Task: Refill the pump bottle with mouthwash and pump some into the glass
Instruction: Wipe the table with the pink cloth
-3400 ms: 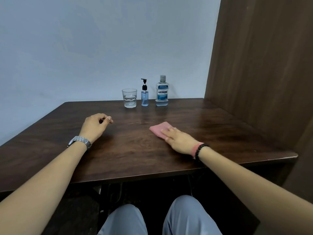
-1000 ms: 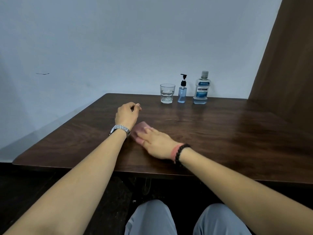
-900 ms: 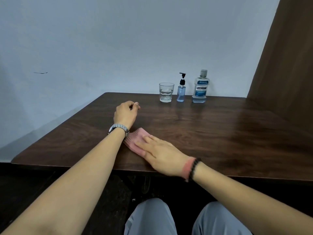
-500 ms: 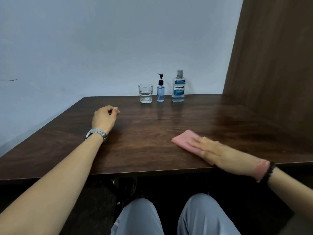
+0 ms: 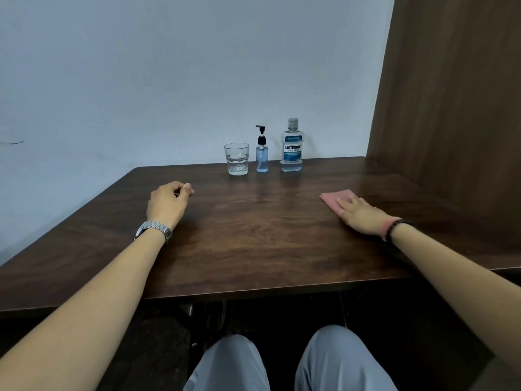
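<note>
At the far edge of the dark wooden table (image 5: 253,235) stand three things in a row: a clear glass (image 5: 236,158) on the left, a small blue pump bottle (image 5: 262,155) with a black pump in the middle, and a capped mouthwash bottle (image 5: 292,148) on the right. My left hand (image 5: 167,201) rests on the table as a loose fist, holding nothing, well short of the glass. My right hand (image 5: 359,214) lies flat, fingers pressing on a pink cloth (image 5: 335,200) at the right side of the table.
A brown wooden panel (image 5: 451,94) rises along the table's right side. A pale wall (image 5: 169,80) stands behind the bottles. My knees (image 5: 282,362) show below the table's near edge.
My right hand has slid the pink cloth from the table's near middle out to the right and farther back. My left hand has stayed in place as a fist.
</note>
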